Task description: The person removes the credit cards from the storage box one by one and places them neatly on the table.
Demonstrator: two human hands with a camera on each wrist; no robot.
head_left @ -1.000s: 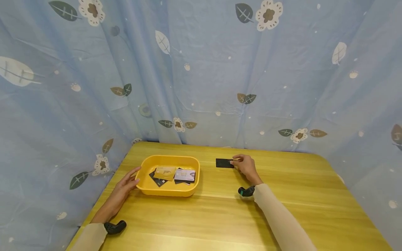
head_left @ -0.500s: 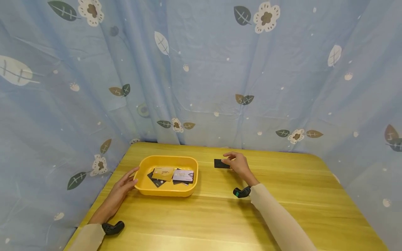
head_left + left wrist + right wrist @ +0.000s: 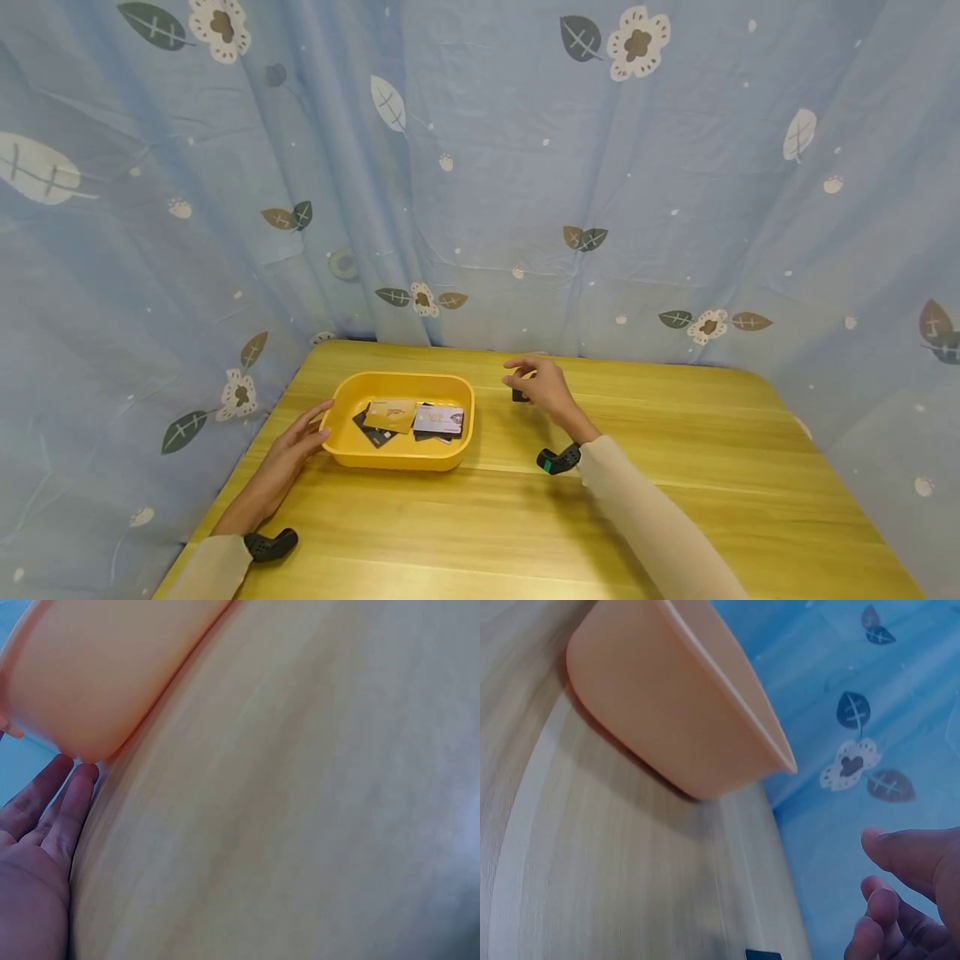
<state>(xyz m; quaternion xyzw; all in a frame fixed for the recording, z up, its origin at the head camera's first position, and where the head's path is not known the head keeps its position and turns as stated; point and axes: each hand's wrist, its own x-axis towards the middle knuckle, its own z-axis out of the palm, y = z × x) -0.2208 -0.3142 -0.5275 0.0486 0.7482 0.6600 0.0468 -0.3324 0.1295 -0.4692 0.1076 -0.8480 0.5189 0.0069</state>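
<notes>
My left hand point(image 3: 287, 457) rests against the left end of the yellow tray point(image 3: 375, 459), its fingers fairly straight. In the left wrist view the fingertips point(image 3: 81, 776) touch the tray's lower side. Inside the tray lie several cards, among them a gold card point(image 3: 392, 414), a pale silver card point(image 3: 438, 419) and a dark card point(image 3: 372, 436). My right hand point(image 3: 551, 390) hovers over a black card point(image 3: 518, 397) lying on the table right of the tray; the hand hides most of it. Thumb and fingers stand apart in the right wrist view, holding nothing, clear of the black card point(image 3: 763, 955).
The wooden table point(image 3: 465, 533) stretches in front and to the right of the tray. A blue patterned curtain point(image 3: 487, 192) hangs close behind the table's back edge and along both sides. Each wrist wears a black device point(image 3: 558, 460).
My right hand has let go of the black card and moved left over it. The card stays in about the same place on the table. The left hand and the tray have hardly moved.
</notes>
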